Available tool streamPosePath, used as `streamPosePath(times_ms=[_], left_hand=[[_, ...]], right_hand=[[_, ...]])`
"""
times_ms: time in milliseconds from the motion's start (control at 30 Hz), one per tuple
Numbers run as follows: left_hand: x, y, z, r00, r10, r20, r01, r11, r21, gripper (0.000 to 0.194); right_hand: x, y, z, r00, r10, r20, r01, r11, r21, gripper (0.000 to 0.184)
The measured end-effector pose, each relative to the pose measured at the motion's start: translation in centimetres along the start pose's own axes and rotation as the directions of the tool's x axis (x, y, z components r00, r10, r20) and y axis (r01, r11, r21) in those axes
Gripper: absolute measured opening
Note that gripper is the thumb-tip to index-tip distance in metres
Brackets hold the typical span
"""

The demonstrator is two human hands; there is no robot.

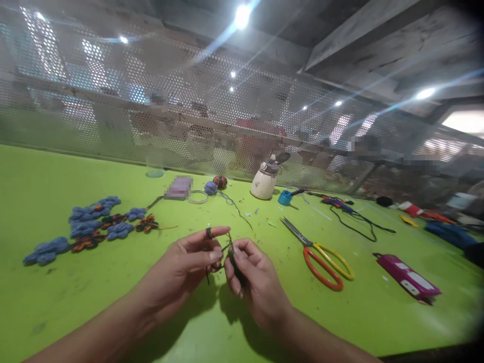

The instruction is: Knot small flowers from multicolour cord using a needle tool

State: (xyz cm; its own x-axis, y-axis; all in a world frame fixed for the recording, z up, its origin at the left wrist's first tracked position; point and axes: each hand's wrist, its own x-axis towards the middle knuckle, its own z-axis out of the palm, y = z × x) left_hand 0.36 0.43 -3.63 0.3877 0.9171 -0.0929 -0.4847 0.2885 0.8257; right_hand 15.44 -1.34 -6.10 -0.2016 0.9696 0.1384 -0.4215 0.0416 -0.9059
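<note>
Left hand (189, 264) is pinching some dark yarn (226, 248) over the green table (143, 312) – it's looped round the raised index finger too. Right hand (255, 280) grips something dark green (235, 262) (mostly hidden, can't tell what) right beside it – scissors (310, 245) lie open off to the right.

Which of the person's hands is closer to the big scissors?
The right hand. It works just left of the scissors, with bare tabletop between; the left hand is farther left, beyond the right hand.
</note>
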Motion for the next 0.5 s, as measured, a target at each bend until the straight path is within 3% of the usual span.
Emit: streamPosePath(times_ms=[500], left_hand=[[-0.1,0.69,-0.9,0.998,-0.013,0.055,0.015,0.999,-0.043,0.038]], right_hand=[[-0.36,-0.26,-0.75,0.997,-0.08,0.024,0.084,0.959,-0.273,0.017]])
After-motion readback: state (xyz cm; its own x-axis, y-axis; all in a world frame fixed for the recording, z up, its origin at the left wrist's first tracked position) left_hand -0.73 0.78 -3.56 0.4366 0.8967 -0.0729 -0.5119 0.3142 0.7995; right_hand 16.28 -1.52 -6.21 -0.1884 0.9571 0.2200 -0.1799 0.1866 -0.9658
